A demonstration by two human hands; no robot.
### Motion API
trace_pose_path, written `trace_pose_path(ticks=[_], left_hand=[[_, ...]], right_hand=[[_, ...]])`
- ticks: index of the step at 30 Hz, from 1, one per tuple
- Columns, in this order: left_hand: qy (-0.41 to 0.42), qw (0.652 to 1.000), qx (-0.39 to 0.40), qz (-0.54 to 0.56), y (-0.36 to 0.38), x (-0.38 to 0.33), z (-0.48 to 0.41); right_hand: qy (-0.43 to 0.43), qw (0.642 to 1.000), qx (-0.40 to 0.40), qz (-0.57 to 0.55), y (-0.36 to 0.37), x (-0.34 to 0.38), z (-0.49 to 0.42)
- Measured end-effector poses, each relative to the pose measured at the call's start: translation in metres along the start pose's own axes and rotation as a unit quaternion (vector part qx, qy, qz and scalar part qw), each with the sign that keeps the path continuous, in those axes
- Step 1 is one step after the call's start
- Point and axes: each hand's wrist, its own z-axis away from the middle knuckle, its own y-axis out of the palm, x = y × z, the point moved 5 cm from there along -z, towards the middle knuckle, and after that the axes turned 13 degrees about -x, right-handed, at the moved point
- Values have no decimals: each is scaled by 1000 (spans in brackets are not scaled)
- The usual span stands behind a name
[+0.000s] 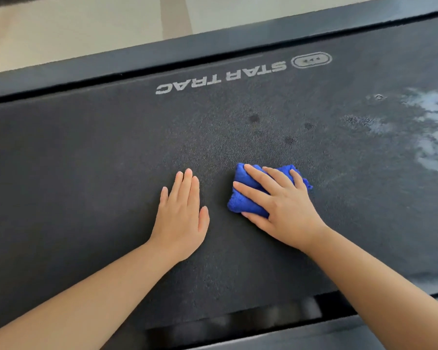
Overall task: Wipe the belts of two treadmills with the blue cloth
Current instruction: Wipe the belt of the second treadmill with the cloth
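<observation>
Blue and bunched into one wad, the cloth (245, 195) lies on the single belt (86, 173) in view, right of centre. The right hand (283, 205) covers it, four fingers (261, 178) draped over the top and the thumb tucked at its near edge, gripping it. Just beside, apart from the cloth, the left hand (181, 215) rests flat on the belt, fingers straight. Three dark spots (254, 118) sit beyond the cloth; one pale smeared patch (433, 127) lies far right.

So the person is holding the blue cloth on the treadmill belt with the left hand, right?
Not quite. The head view shows the right hand holding the blue cloth on the treadmill belt. The left hand lies flat on the belt beside it, holding nothing.
</observation>
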Motion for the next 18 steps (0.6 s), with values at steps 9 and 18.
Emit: trace_pose_path(ticks=[9, 18], left_hand=[[-105, 994, -6, -10, 13, -34, -51], [-116, 993, -8, 6, 14, -32, -49]], right_hand=[[-37, 999, 5, -33, 13, -39, -31], [1, 999, 5, -39, 53, -89, -125]])
